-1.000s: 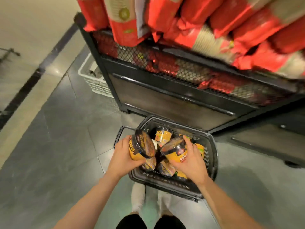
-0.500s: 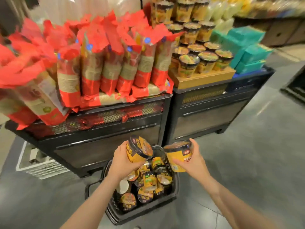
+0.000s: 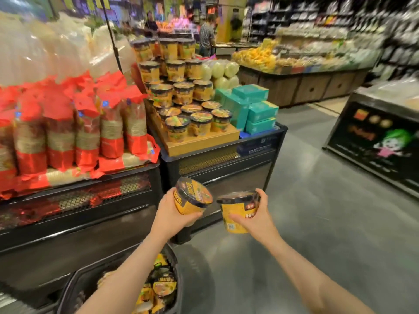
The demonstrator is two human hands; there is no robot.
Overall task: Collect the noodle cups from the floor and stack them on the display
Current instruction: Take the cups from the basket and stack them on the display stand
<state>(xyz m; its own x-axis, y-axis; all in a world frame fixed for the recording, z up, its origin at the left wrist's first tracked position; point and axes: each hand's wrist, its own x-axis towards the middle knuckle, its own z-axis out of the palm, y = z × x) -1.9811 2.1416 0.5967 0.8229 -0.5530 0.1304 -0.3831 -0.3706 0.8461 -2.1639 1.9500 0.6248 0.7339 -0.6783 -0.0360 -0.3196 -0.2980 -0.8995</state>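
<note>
Yellow noodle cups, one per hand: left hand (image 3: pixel 169 213) wrapped round tilted cup (image 3: pixel 191 197), right hand (image 3: pixel 254 219) round upright cup (image 3: pixel 238 210), both below display (image 3: pixel 181 103). Probably light, thin-walled, film-slick; grip mid-wall, avoid crushing.

Open grey floor (image 3: pixel 306 223) ahead and right, free passage. Black display stand (image 3: pixel 222 164) blocks far centre, stacked noodle cups (image 3: pixel 181 98) crowding its top; teal boxes (image 3: pixel 254 109) on right part. Red packets (image 3: pixel 74 128) fill left. Black basket (image 3: pixel 176 288) near, low; contents blurred, probably cups.
</note>
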